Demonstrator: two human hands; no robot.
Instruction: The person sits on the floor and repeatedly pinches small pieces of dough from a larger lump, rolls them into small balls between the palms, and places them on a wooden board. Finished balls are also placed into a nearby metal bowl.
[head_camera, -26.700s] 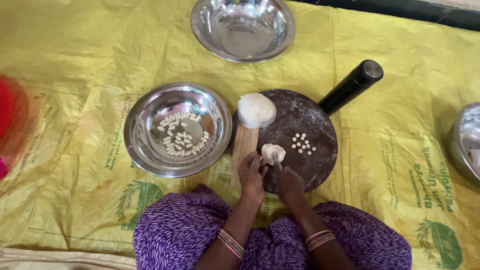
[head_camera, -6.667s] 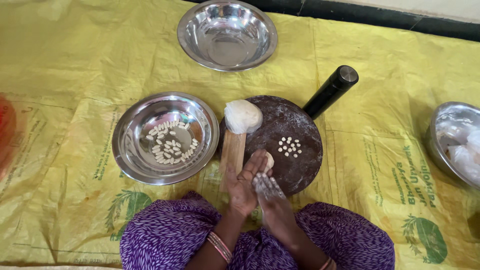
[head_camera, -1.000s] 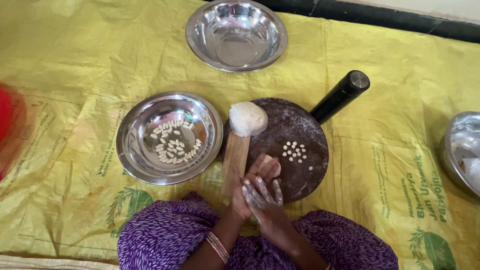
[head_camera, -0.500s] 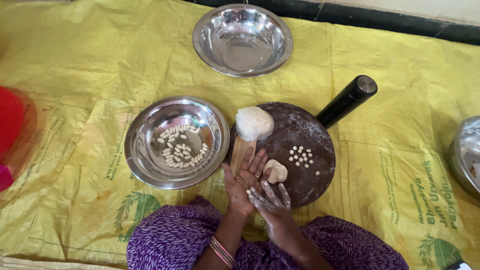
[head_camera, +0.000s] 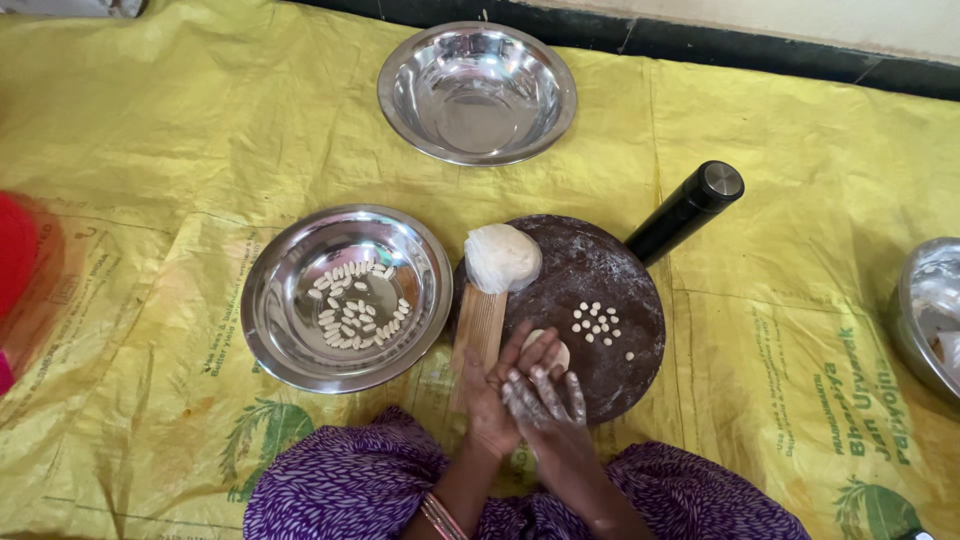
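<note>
The floor is covered almost from edge to edge by a yellow plastic sheet, wrinkled and creased, with green printing and a green plant drawing on several of its panels. Along the top edge of the view, a dark strip of bare floor shows beyond the sheet, and behind it stands the bottom of a pale cream wall. The light is soft and even daylight, without hard shadows, and at the far left edge there is a blurred red shape that I cannot identify.
</note>
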